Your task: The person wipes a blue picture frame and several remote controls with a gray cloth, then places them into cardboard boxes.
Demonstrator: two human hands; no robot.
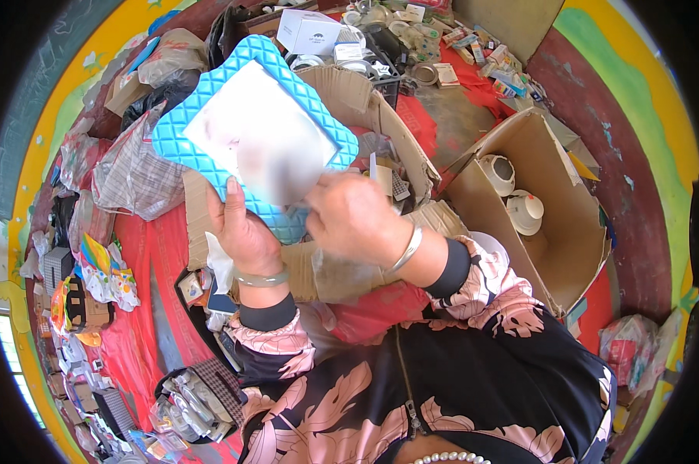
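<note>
My left hand point(243, 229) grips the lower edge of a mirror with a quilted light-blue frame point(198, 100), held up and tilted in front of me. The glass of the mirror point(245, 127) shows only a blurred reflection. My right hand point(353, 213) is pressed against the lower right part of the mirror, fingers closed, and a bit of clear plastic wrap point(330, 267) hangs below it. Whether that hand holds the wrap or a cloth is hard to tell. Both wrists wear bangles.
An open cardboard box point(573, 232) with white lamp-like fittings point(525, 210) stands at my right. A flattened carton point(380, 116) lies behind the mirror. Small boxed goods point(473, 46) and a white box point(309, 31) crowd the far side. Bags and packets point(102, 278) lie on red cloth at left.
</note>
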